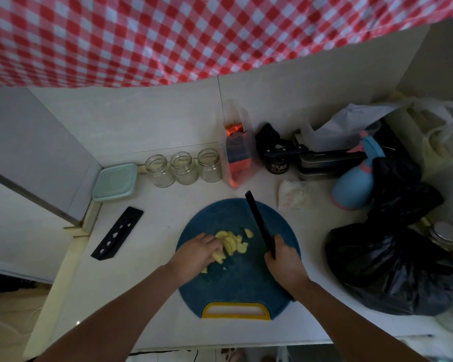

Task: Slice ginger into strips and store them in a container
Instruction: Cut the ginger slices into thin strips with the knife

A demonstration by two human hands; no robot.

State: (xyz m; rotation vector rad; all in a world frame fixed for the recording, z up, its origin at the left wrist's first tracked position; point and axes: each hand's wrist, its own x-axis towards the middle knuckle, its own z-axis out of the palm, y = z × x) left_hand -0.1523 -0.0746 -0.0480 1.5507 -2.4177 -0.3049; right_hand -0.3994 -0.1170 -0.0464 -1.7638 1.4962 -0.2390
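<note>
Pale yellow ginger slices (pixel 233 243) lie in a loose pile on a round blue cutting board (pixel 236 283) with a yellow handle. My left hand (pixel 198 253) is curled over the left end of the pile and holds some slices down; part of the ginger is hidden under its fingers. My right hand (pixel 284 262) grips the handle of a black knife (pixel 258 220), whose blade points away and up, lifted just right of the ginger. A mint-green lidded container (pixel 115 182) sits at the back left.
Three open glass jars (pixel 183 167) stand behind the board. A black knife sheath (pixel 118 233) lies to the left. A blue spray bottle (pixel 353 184), black bin bag (pixel 392 262), crumpled tissue (pixel 296 195) and boxes crowd the right side.
</note>
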